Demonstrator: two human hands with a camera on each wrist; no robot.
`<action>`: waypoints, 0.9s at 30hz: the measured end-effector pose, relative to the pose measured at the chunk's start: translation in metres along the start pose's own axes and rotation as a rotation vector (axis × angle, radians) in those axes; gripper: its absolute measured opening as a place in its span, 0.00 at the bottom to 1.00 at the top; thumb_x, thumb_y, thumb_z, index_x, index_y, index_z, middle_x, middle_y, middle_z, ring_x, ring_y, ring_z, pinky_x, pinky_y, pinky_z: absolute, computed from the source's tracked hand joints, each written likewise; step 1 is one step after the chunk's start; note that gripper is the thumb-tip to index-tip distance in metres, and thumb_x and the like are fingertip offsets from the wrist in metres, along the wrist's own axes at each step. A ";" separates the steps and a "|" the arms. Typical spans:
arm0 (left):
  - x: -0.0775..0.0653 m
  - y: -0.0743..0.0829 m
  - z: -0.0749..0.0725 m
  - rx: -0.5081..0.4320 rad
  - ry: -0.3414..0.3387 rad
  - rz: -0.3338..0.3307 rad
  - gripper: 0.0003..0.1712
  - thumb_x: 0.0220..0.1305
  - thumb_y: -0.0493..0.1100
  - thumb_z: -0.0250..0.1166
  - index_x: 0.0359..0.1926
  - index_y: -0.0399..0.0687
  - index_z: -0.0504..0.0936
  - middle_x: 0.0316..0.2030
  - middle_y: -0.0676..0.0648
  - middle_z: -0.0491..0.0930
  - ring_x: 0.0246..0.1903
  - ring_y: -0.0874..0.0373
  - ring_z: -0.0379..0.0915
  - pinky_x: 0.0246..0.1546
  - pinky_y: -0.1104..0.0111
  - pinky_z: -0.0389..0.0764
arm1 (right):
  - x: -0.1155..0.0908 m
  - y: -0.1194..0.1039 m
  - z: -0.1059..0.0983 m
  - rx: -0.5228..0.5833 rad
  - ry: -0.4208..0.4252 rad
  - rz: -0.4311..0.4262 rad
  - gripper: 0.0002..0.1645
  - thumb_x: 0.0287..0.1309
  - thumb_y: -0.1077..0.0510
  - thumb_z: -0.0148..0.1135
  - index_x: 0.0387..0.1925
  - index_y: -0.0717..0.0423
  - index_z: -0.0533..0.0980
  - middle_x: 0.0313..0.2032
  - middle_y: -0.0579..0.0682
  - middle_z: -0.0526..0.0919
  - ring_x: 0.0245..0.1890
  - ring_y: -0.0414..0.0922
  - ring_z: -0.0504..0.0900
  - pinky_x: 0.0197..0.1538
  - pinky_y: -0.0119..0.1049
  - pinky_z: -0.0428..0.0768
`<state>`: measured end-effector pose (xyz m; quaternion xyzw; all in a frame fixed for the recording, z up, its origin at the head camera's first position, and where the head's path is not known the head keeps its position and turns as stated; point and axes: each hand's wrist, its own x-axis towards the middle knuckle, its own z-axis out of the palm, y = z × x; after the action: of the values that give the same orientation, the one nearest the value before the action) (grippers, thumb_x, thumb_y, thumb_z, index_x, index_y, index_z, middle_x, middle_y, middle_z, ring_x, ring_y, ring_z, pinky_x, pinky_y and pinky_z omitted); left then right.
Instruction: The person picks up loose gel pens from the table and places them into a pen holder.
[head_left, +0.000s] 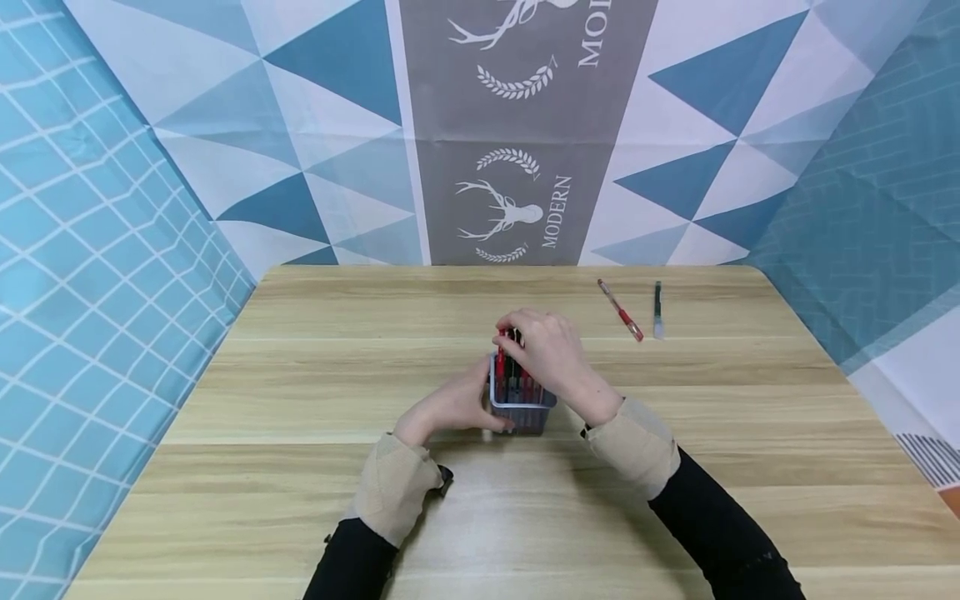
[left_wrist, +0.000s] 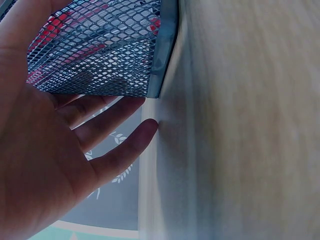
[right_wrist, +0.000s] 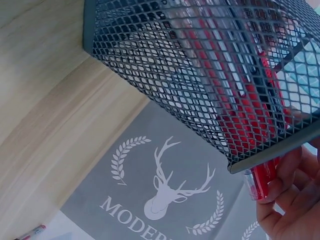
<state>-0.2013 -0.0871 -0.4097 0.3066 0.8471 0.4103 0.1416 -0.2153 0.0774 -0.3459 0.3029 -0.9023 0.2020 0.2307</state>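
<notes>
A dark mesh pen holder point(head_left: 524, 421) stands upright on the wooden table, with several red and black pens point(head_left: 514, 385) inside. My left hand point(head_left: 459, 402) grips its left side, thumb toward the near face and fingers around the back. In the left wrist view the fingers point(left_wrist: 112, 120) reach past the mesh wall point(left_wrist: 100, 60). From above, my right hand point(head_left: 546, 350) pinches among the pen tops at the rim. The right wrist view has its fingers point(right_wrist: 287, 182) against the red pen point(right_wrist: 260, 181) that sticks out past the rim. Part of the pens is hidden behind this hand.
On the table's far right lie a red pen point(head_left: 622, 315) and a dark pen point(head_left: 657, 310) with a pale end. The wooden table point(head_left: 300, 400) ends at a patterned cloth backdrop point(head_left: 498, 125). Blue checked cloth point(head_left: 97, 275) hangs along the left side.
</notes>
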 end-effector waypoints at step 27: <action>0.000 0.002 0.001 0.049 0.021 -0.090 0.58 0.35 0.44 0.76 0.66 0.52 0.51 0.58 0.48 0.67 0.57 0.54 0.65 0.59 0.60 0.65 | -0.018 0.153 -0.021 -0.085 -0.034 0.464 0.14 0.60 0.58 0.53 0.41 0.64 0.76 0.36 0.61 0.82 0.28 0.52 0.80 0.28 0.45 0.75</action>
<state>-0.1998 -0.0858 -0.4092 0.2674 0.8713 0.3857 0.1432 -0.2947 0.2087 -0.3725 0.0807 -0.9592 0.2065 0.1756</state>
